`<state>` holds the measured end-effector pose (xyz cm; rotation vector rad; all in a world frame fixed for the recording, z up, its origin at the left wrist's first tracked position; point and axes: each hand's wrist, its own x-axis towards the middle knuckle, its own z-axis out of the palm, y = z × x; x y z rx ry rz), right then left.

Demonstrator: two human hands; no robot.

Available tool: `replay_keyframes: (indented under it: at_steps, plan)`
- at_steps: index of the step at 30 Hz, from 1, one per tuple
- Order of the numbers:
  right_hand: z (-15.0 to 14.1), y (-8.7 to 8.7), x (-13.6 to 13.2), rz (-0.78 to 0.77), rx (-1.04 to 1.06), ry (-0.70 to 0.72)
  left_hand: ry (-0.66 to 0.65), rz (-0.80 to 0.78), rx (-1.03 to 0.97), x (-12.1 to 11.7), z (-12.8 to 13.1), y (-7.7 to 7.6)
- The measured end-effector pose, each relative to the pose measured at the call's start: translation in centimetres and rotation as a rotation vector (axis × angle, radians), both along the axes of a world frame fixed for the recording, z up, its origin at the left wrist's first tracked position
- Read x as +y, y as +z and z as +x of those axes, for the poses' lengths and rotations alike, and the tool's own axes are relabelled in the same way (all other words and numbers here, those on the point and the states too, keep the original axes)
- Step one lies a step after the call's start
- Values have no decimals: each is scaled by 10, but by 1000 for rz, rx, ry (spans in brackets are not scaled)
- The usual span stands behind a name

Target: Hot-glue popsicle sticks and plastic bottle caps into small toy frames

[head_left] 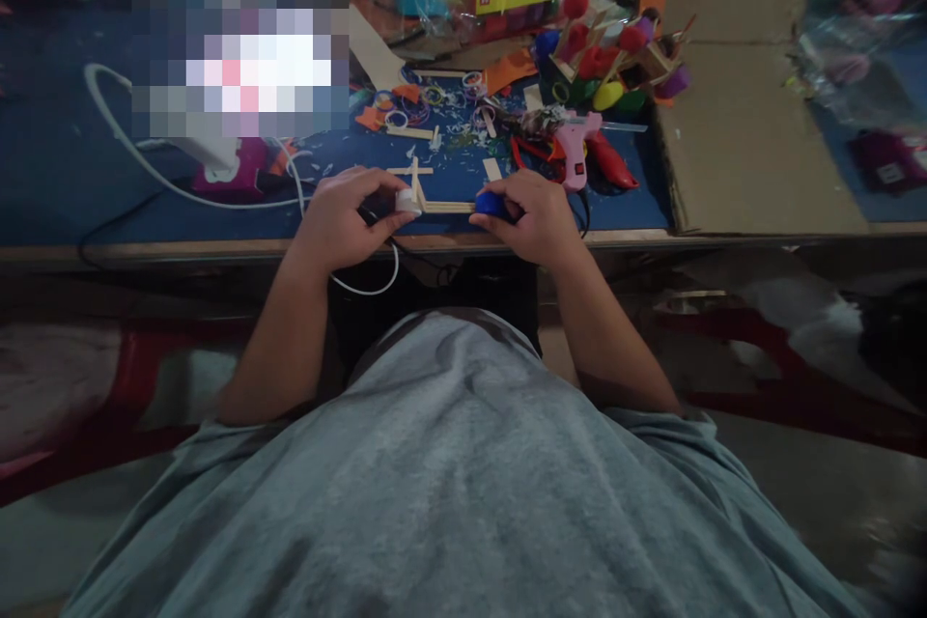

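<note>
Near the front edge of the blue table, both of my hands are at a small frame of wooden craft sticks [450, 207]. My left hand [346, 215] pinches a white bottle cap [407, 201] at the frame's left end, thumb below and fingers above. At the right end, a blue bottle cap [491, 204] sits between the thumb and fingers of my right hand [532, 215]. A short stick [415, 179] rises from the frame beside the white cap. Just behind my right hand lies a loose stick piece [492, 170].
A pink glue gun [577, 150] lies beyond my right hand, by red-handled pliers or scissors [527, 158]. Coloured pompoms and stick models [608, 53] stand behind it. Cardboard [753, 116] covers the right side. A white cable [166, 182] loops at left, among scattered paper scraps.
</note>
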<state>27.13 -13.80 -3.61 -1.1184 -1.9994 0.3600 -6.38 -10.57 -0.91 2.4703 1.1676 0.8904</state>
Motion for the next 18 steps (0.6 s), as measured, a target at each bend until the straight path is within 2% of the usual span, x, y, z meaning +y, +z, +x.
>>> replay_keyframes:
  at_steps: [11,18]
  plan:
    - [-1,-4,1,4,1,-2,-3,-19,5,-1,0,3]
    - [-2,-2,0,9,-15,4,-3,21,18,0,1,-2]
